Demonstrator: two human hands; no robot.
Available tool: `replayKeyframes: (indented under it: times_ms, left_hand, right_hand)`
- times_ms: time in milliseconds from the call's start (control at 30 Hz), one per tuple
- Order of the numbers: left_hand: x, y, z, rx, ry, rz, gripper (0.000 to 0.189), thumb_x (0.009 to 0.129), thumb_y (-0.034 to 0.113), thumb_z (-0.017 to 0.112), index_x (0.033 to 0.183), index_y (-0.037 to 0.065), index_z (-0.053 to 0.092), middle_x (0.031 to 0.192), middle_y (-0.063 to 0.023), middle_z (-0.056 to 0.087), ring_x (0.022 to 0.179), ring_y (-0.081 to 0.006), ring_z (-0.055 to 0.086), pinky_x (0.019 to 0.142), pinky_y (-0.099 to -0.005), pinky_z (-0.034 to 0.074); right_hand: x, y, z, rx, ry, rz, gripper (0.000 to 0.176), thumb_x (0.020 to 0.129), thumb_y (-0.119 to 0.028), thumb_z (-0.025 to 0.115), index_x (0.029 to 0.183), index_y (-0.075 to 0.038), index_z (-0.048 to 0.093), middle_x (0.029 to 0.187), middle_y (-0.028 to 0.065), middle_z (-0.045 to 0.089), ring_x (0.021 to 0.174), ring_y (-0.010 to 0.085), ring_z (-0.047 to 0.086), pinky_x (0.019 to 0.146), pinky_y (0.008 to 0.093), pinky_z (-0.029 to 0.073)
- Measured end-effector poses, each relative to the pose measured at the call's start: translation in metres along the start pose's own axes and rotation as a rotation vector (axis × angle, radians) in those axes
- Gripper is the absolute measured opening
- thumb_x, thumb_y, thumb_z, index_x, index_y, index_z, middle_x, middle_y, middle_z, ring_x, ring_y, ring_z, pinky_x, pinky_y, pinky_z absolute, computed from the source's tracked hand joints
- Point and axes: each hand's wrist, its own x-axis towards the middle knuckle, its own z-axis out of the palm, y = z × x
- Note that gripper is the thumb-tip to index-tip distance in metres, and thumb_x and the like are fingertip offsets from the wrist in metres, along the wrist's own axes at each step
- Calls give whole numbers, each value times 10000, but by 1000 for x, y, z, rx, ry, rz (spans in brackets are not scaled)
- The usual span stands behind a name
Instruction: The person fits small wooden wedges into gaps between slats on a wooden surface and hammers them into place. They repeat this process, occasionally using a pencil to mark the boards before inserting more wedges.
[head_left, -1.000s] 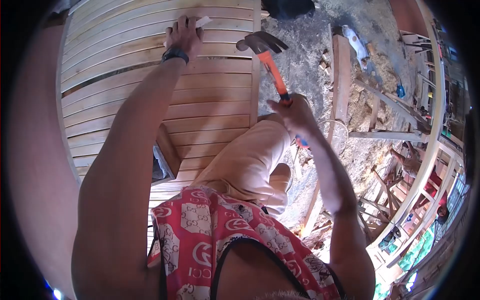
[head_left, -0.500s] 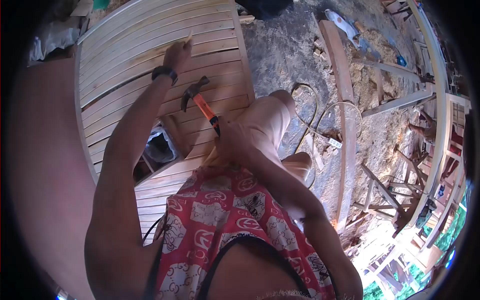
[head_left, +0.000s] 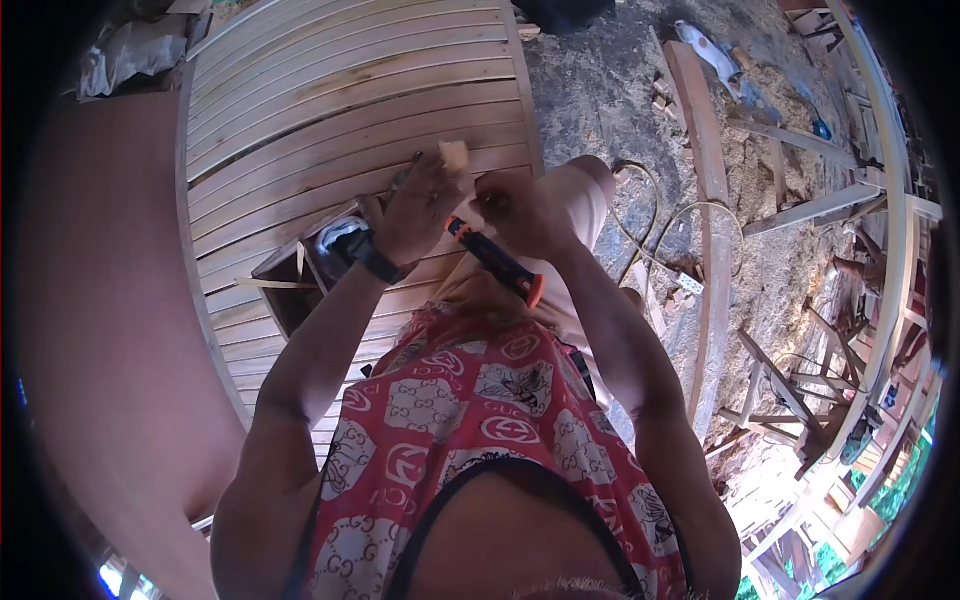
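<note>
My left hand (head_left: 422,208), wearing a dark wristband, is in front of my lap with a small pale piece of wood (head_left: 453,157) at its fingertips. Close beside it on the right is my right hand (head_left: 528,215), its fingers curled in; what they pinch, if anything, is hidden. Below both hands, the orange and black handle of a hammer (head_left: 495,262) slants across my lap, held by neither hand as far as I can see. My left hand covers most of its head. To the left, an open wooden box (head_left: 285,275) holds a crumpled light lining and a thin stick.
I sit on a slatted wooden panel (head_left: 350,90). A large smooth brown surface (head_left: 110,280) borders it on the left. On the dusty floor at right are a long timber beam (head_left: 708,200), a looped cable (head_left: 650,240) and a power strip (head_left: 690,284). Another person's limb (head_left: 850,268) shows at far right.
My left hand has drawn back from the slats towards my lap. My right hand has let go of the hammer and moved up beside the left. The hammer now rests across my lap.
</note>
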Motion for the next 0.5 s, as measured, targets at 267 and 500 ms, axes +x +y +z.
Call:
replayKeyframes:
  times_ms: [267, 500]
  left_hand:
    - [-66, 1, -146, 988, -587, -207, 198, 919, 166, 630, 980, -14, 688, 831, -166, 706, 784, -343, 691, 776, -409, 550]
    - [-120, -96, -98, 782, -202, -88, 193, 847, 33, 526, 955, -9, 681, 863, -274, 676, 902, -440, 655, 815, -509, 536]
  right_hand:
    - [0, 67, -18, 770, 591, 211, 167, 941, -41, 641, 1075, 56, 619, 946, 132, 716, 832, 188, 709, 735, 295, 573]
    - [8, 79, -7, 693, 486, 179, 175, 957, -74, 638, 1081, 50, 638, 944, 131, 714, 814, 173, 689, 753, 276, 558]
